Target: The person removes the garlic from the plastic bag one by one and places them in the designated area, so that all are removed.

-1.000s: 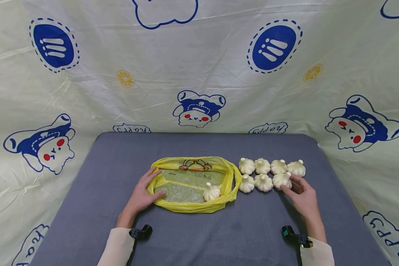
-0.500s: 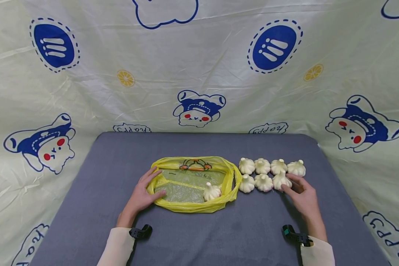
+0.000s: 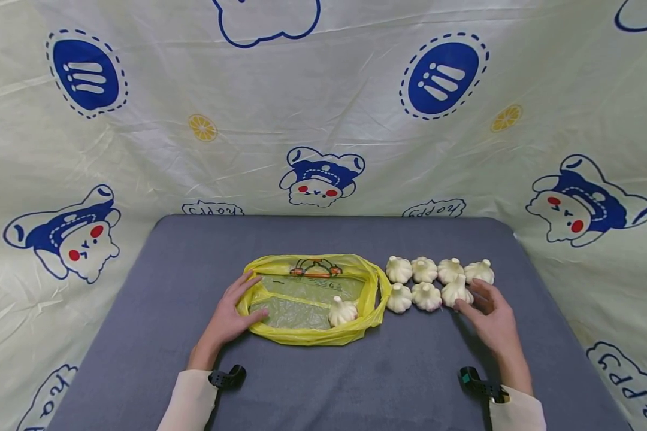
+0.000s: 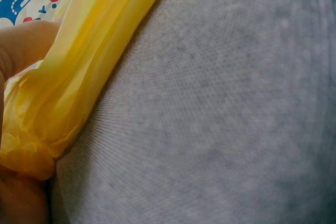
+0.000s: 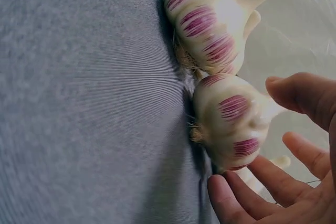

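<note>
My left hand grips the left rim of a yellow plastic bag, thumb and fingers hooked over into its mouth. In the left wrist view, the thumb passes behind a gathered fold of the bag. One garlic bulb lies inside the bag, near its front right. My right hand is spread loosely around the rightmost front-row garlic bulb, which sits on the table with its stem up. In the right wrist view, the thumb is apart from this purple-streaked bulb and the fingertips are right at its side.
Two more garlic bulbs stand in the front row, one of them a bulb in its middle. Behind is a row of several bulbs, ending at a right-hand bulb. A grey cloth covers the table; a printed curtain hangs behind it.
The bulb at my right hand has gone from leaning right to stem-up, and the right fingers have loosened and drawn slightly rightward from it. The left hand and bag have stayed put.
</note>
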Motion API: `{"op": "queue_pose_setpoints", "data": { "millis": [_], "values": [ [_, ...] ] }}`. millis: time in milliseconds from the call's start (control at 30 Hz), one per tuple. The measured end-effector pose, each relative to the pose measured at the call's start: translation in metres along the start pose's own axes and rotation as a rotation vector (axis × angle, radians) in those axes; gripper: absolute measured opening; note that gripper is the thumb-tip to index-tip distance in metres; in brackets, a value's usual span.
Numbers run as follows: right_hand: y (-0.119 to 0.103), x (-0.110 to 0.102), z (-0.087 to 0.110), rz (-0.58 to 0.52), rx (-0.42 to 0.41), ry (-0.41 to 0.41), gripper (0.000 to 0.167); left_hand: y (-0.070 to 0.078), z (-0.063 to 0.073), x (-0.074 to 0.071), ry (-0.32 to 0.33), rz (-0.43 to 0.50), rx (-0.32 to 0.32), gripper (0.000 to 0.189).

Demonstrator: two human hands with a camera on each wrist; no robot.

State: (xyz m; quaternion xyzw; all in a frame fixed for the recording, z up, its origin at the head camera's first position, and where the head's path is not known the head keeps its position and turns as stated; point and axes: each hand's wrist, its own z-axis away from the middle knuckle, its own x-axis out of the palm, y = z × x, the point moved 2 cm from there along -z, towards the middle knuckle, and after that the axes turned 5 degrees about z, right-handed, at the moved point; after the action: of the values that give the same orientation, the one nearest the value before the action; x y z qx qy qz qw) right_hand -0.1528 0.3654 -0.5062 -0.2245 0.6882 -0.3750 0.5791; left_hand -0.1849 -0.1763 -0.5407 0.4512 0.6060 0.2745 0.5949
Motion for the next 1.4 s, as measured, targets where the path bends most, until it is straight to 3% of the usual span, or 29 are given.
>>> {"op": "queue_pose_setpoints", "data": {
  "millis": [267,600,1100,1400],
  "values": [
    [-0.018,-0.007,0.005,0.051,-0.067,0.012,0.092,-0.001,0.0,0.0,-0.002,-0.005,-0.002,0.074],
    [-0.063,-0.005,0.014,0.2,-0.264,-0.113,0.1,-0.001,0.0,0.001,0.003,-0.007,-0.001,0.074],
    [-0.12,0.029,0.015,0.205,-0.484,-0.316,0.094,0.0,0.0,0.003,-0.009,-0.002,-0.003,0.074],
    [-0.148,0.061,0.012,0.189,-0.481,-0.475,0.096,0.0,0.001,0.001,0.002,-0.003,0.018,0.074]
  ]
}}
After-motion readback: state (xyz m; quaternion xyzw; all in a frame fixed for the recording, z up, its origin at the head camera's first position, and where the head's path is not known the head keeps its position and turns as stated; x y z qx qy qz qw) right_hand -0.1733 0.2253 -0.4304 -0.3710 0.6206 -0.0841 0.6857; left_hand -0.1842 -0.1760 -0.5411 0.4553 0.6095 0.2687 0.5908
